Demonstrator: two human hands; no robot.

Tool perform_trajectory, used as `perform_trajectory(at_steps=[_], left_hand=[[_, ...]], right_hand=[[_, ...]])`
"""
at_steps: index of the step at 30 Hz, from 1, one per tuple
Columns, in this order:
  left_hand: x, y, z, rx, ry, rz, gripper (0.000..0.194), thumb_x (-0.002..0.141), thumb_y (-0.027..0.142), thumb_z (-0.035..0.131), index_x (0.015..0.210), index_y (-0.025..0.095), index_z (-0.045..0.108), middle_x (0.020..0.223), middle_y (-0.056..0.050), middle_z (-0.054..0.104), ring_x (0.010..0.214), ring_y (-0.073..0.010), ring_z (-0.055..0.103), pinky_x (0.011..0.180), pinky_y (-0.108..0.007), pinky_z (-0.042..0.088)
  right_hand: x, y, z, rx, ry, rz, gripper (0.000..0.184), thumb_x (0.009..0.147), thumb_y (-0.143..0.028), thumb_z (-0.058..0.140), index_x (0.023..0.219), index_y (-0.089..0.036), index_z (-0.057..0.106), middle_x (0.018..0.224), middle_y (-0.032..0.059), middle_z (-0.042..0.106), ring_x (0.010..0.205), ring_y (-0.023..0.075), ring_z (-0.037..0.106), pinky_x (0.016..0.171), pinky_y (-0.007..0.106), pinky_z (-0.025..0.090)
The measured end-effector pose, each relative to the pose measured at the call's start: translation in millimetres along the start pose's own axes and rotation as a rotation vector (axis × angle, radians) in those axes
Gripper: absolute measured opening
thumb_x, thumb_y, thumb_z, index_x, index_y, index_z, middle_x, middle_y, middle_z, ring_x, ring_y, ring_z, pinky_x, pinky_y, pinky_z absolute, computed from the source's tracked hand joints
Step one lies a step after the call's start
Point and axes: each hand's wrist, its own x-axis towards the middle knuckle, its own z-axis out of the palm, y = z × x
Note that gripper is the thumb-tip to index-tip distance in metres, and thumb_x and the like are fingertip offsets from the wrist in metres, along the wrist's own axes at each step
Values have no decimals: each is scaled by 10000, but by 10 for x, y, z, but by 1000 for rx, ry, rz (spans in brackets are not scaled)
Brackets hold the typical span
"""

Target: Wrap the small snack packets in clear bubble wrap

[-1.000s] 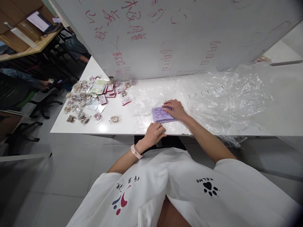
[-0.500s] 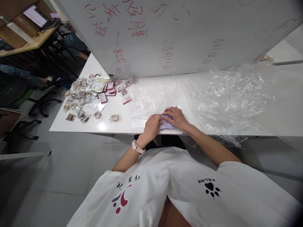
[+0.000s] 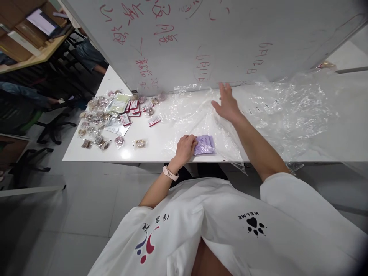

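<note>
Two or more flat purple packets (image 3: pixel 205 145) lie stacked near the table's front edge, slightly out of line with each other. My left hand (image 3: pixel 185 148) has its fingers curled over their left end and presses them to the tabletop. Farther back and to the right, my right hand (image 3: pixel 227 103) is held with thumb and fingers spread, nothing in its grasp. It hovers at or just touches the clear plastic film (image 3: pixel 212 126); contact cannot be told. The film spreads across the table behind and right of the packets.
Several small wrapped snacks (image 3: pixel 99 115), a green pouch (image 3: pixel 119 102), red-and-white packets (image 3: pixel 125 119) and a silver pouch (image 3: pixel 118 128) lie in a pile at left. One wrapped snack (image 3: pixel 140 143) sits apart. A whiteboard (image 3: pixel 184 46) stands along the back edge.
My right hand has left the purple packets and moved up and right over the film, fingers spreading. The packets are more exposed. The film near them has shifted; my left hand stays.
</note>
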Motion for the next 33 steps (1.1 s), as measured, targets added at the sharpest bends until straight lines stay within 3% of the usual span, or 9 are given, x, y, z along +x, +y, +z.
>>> perform_trajectory(at_steps=[4, 7, 10, 15, 18, 21, 25, 27, 33], left_hand=[[1, 4, 18, 10, 34, -14, 104, 965, 162, 503, 882, 219, 527, 942, -56, 701, 974, -228, 622, 815, -359, 490], [17, -5, 5, 31, 28, -20, 98, 964, 173, 519, 875, 212, 536, 932, -57, 702, 947, -223, 621, 800, -347, 483], [15, -15, -13, 38, 2, -21, 92, 957, 173, 540, 873, 211, 549, 900, -49, 701, 954, -222, 624, 778, -330, 475], [-91, 16, -26, 71, -24, 8, 113, 946, 203, 585, 835, 213, 571, 814, -23, 691, 867, -212, 627, 767, -330, 450], [-153, 53, -30, 63, -21, -7, 111, 941, 223, 606, 831, 213, 592, 806, -18, 690, 841, -203, 620, 773, -331, 444], [-163, 73, -38, 7, -15, -52, 94, 921, 227, 639, 832, 213, 612, 833, -17, 693, 866, -195, 613, 766, -315, 449], [-138, 63, -51, -99, -7, -133, 90, 883, 208, 680, 807, 210, 631, 846, -14, 688, 860, -180, 603, 752, -293, 459], [-126, 46, -59, -155, -2, -156, 86, 871, 193, 686, 800, 210, 640, 850, -11, 692, 863, -177, 600, 760, -291, 464], [-75, -20, -118, -287, -29, -165, 105, 838, 175, 685, 931, 216, 658, 902, -14, 704, 881, -178, 620, 788, -305, 490]], right_hand=[[-806, -138, -311, 56, 40, -205, 473, 1019, -465, 413, 1337, -156, 580, 1322, 136, 609, 1156, 245, 584, 1026, 444, 445], [-1564, -134, -288, 4, -239, -345, 746, 852, -611, 633, 1459, -208, 472, 1403, 125, 574, 1260, 318, 538, 1035, 492, 441], [-1996, 77, -208, -2, -229, -114, 529, 915, -523, 549, 1364, -246, 575, 1120, 77, 723, 1031, 281, 665, 897, 438, 507], [-1953, 429, -377, 41, 213, 292, 335, 941, -467, 520, 1128, -260, 707, 769, 25, 701, 758, 215, 688, 715, 335, 510], [-1798, 335, -453, -148, 450, 219, 303, 941, -396, 539, 1103, -211, 716, 878, 83, 695, 893, 264, 662, 846, 426, 495], [-1771, 38, -330, -232, 594, -46, 287, 963, -299, 518, 1172, -185, 680, 1035, 136, 679, 1029, 286, 612, 921, 465, 460], [-1902, -257, 57, -124, 127, -577, 379, 957, -246, 553, 1334, -236, 584, 1196, 105, 675, 1097, 248, 612, 930, 402, 476], [-1936, -229, 258, -162, -94, -662, 439, 955, -254, 560, 1393, -240, 544, 1358, 105, 608, 1234, 271, 556, 982, 425, 458], [-1843, 96, 521, -143, -119, -608, 399, 1005, -290, 494, 1399, -269, 553, 1449, 57, 556, 1346, 236, 488, 1040, 411, 428]])
